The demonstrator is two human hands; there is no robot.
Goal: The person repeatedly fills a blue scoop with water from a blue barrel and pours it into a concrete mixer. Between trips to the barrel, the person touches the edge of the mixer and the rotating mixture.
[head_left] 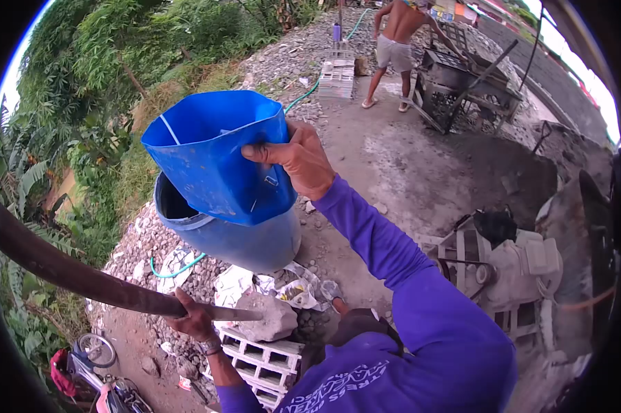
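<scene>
My right hand (302,157) grips the near rim of a blue cut-open plastic container (217,162), thumb outside. It is held up, tilted, in front of a large blue-grey drum (255,237), whose dark mouth shows partly behind it. I cannot see what the container holds. Lower left, my left hand (192,318) is wrapped round a long brown pole (83,273). The pole runs from the left edge of view to a pale end above a rough stone block (270,316). That block rests on stacked hollow concrete blocks (259,361).
A motor-driven machine (510,268) stands at right. Another person (400,45) is at a metal frame (462,82) at the back. Gravel (141,258), torn sacks (290,286) and a green hose (186,265) lie around the drum. A motorcycle (97,378) is lower left.
</scene>
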